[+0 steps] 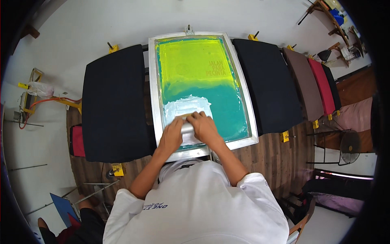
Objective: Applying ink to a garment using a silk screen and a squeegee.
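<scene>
A screen printing frame (248,110) with a silver metal rim lies in front of me. Its mesh is yellow-green at the far part, with faint lettering, and teal at the near part. White ink (183,106) is smeared over the near left of the mesh. My left hand (172,133) and my right hand (202,126) are closed side by side on a squeegee (187,127), which stands in the white ink near the frame's close end. The fingers wrap over its top edge. Its blade edge is hidden.
Black fabric-covered boards stand left (115,101) and right (266,85) of the frame. Farther right are a brown board (304,81) and a red board (321,85). Yellow brackets (118,169) jut below the boards. A fan (349,146) stands at right. Another person's leg (87,205) shows lower left.
</scene>
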A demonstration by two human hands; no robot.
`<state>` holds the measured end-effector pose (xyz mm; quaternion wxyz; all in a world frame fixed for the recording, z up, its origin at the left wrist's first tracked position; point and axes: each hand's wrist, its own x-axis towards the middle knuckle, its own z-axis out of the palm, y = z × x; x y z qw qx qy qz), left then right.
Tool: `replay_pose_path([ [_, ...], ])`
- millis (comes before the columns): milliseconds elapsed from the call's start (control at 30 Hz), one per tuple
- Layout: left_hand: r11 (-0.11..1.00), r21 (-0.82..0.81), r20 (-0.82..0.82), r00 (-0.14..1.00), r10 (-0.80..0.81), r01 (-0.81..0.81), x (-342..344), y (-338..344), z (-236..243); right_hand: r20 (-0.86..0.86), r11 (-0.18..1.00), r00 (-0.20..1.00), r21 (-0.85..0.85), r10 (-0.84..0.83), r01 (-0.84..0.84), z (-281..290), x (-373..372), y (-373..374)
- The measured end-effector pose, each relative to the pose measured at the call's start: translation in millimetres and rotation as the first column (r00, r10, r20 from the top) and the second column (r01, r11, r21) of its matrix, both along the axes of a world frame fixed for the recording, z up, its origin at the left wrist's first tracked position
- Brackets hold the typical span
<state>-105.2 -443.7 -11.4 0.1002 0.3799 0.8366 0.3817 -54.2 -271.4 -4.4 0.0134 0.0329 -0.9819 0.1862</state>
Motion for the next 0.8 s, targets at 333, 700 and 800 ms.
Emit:
replay_pose_path([
  [333, 0.984, -0.178, 0.191, 0.981, 0.006, 0.029, 54, -22, 30, 0.127, 0.996, 0.991, -0.077, 0.047, -0.038, 19, 54, -15],
  [700, 0.980, -0.198, 0.018, 1.000, 0.010, -0.006, 53, -14, -5, 0.026, 0.999, 1.000, 0.039, -0.006, 0.005, -13, 52, -17],
  [800, 0.928, -0.363, 0.229, 0.973, 0.006, 0.080, 71, -18, 22, 0.145, 0.998, 0.988, -0.003, 0.055, -0.055, 1, 76, -21],
])
